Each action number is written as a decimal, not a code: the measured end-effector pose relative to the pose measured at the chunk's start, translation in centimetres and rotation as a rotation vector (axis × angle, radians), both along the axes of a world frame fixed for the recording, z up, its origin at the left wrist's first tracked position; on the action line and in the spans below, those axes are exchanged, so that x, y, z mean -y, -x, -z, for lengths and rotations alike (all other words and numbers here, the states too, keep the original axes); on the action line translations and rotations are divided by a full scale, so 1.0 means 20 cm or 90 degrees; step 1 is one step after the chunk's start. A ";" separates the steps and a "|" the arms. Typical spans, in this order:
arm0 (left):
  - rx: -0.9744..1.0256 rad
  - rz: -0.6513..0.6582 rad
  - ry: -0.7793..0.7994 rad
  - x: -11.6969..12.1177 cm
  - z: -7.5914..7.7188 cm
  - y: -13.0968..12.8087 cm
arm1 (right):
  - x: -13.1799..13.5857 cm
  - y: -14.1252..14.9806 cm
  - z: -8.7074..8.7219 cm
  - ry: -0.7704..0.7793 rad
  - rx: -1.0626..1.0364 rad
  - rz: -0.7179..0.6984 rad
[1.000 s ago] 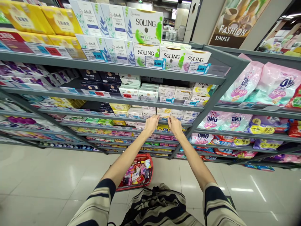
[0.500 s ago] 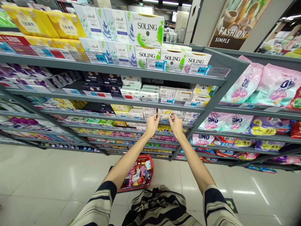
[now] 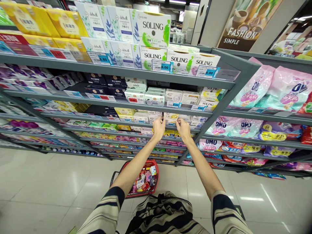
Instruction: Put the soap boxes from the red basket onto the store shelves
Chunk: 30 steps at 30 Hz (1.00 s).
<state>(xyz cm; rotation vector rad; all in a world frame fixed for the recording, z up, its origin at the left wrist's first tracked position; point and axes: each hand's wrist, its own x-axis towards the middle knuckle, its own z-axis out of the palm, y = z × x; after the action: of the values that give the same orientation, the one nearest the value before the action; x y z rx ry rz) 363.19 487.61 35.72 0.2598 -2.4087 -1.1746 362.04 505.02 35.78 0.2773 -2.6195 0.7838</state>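
Both my arms reach forward to the third shelf point(image 3: 136, 123) of a grey store rack. My left hand point(image 3: 159, 126) and my right hand point(image 3: 182, 127) are side by side at the shelf's front edge, fingers curled around a small white and yellow soap box point(image 3: 170, 117) between them. The fingertips are partly hidden by the backs of the hands. More small boxes of soap stand in rows to either side of that box.
A red shopping basket point(image 3: 143, 177) full of small packets sits on the tiled floor under my left arm. SOLING boxes point(image 3: 179, 60) line the top shelf. Pink OMO detergent bags point(image 3: 280, 87) fill the rack to the right.
Both hands have risen slightly along the shelf edge and stayed close together on the box. The view has shifted a little; the basket looks nearer the centre.
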 end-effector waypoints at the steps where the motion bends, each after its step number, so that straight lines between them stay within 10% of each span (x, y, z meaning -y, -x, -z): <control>1: 0.003 0.001 0.004 0.00 0.00 0.00 | 0.00 0.00 0.00 -0.004 -0.001 -0.002; 30: 0.084 0.020 0.125 0.02 -0.14 -0.05 | 0.01 0.01 -0.01 -0.005 -0.013 -0.038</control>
<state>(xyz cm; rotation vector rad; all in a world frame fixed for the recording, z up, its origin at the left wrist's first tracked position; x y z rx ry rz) 364.13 487.25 38.53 0.2453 -2.6300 -0.9506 361.81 504.82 35.95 0.3659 -2.6069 0.7872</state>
